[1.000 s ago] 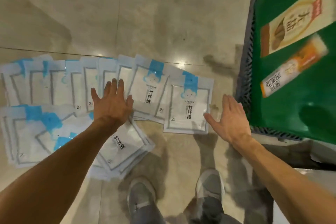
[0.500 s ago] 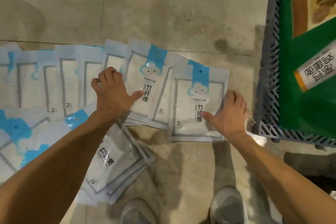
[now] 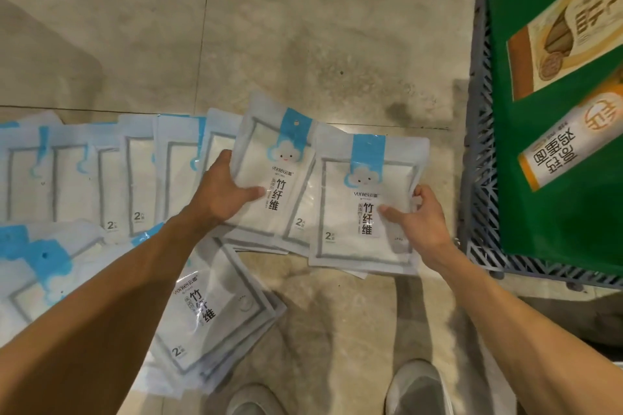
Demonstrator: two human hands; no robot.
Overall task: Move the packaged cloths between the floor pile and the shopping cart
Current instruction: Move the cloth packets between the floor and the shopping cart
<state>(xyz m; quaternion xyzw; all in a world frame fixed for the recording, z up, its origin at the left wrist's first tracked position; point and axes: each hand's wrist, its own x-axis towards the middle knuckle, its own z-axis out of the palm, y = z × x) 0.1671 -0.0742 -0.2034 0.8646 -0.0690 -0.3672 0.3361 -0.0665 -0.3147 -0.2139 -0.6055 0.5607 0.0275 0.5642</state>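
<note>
Now two packs (image 3: 269,185) (one per hand)

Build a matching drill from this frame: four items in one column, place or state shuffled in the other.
Items:
1. left hand
2. right hand
3. grey plastic lattice shopping cart
4. tilted white cloth packet with black lettering

Place or state:
A. lies on the floor pile, untouched, near the shoes
B. grip on the right-most blue-tabbed white packet
C. stands at the frame's right, holds a green bag
D. grip on the blue-tabbed packet beside that one

Pairs: 1-D, 2-B, 3-C, 4-A
</note>
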